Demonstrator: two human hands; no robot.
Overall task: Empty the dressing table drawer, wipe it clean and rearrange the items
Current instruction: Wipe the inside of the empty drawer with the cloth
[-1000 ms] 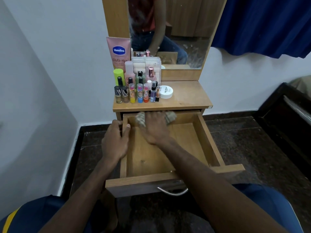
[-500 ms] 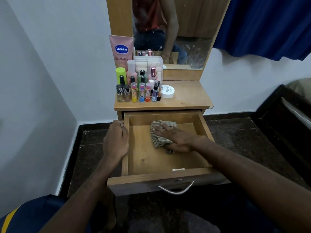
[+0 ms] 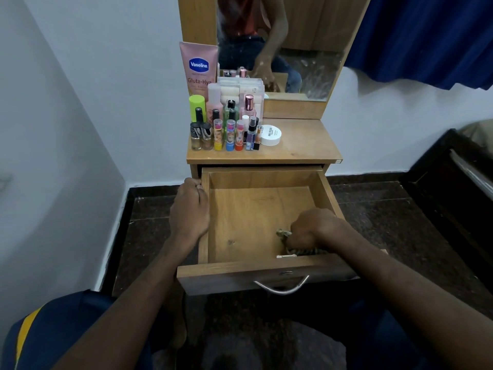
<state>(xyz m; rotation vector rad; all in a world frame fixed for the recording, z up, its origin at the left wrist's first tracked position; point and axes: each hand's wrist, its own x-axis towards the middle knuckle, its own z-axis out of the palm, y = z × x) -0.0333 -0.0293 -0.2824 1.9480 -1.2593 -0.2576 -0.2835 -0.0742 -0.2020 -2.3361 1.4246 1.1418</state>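
Note:
The wooden drawer [image 3: 248,217] is pulled out of the dressing table, and its bottom is bare. My right hand [image 3: 314,228] grips a patterned cloth [image 3: 289,241] bunched in the near right corner of the drawer, against the front panel. My left hand [image 3: 190,209] holds the drawer's left wall, fingers curled over its top edge. Several small bottles and tubes [image 3: 226,129] stand on the left of the tabletop [image 3: 301,145], with a pink Vaseline tube [image 3: 198,68] behind them and a white round jar [image 3: 270,134] beside them.
A mirror [image 3: 280,44] rises behind the tabletop. A white wall closes the left side. A blue curtain [image 3: 426,36] hangs at upper right and dark furniture [image 3: 458,188] stands at the right. The floor is dark stone. A metal handle [image 3: 281,287] is on the drawer front.
My right hand has dragged the cloth from the drawer's back wall through the middle to the near right corner. My left hand stayed on the left wall.

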